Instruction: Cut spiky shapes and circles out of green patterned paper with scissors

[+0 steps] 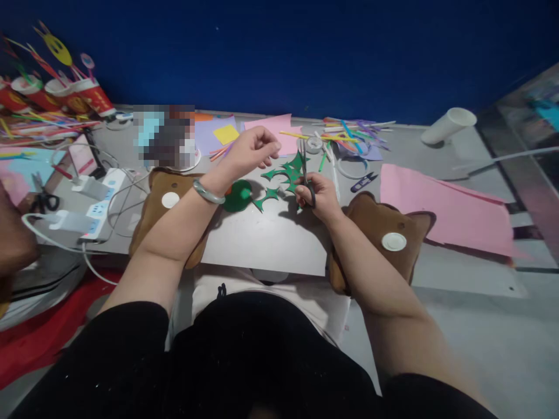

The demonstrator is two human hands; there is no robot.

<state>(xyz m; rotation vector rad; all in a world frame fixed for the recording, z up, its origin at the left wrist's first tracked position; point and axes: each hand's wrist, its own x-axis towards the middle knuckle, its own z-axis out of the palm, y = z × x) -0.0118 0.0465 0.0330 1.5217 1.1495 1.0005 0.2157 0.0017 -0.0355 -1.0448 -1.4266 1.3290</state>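
My right hand (322, 195) grips a pair of scissors (304, 154) with dark handles, blades pointing away from me. My left hand (255, 152) is raised over the table, its thumb and fingers curled in together; whatever is between them, if anything, is hidden or too small to see. Jagged green cut-out scraps (267, 198) lie between and below the hands. A round green piece (238, 196) rests under my left wrist, with a bit of orange at its edge.
Brown cushions (369, 218) lie under both forearms. Pink sheets (449, 212) and a white cylinder (449, 125) are at right. Colourful strips (358, 135) and a tape roll (314, 144) lie behind. A power strip (105, 203), other scissors (43, 195), decorated red cups (92, 96) and another person's arm (15, 233) are at left.
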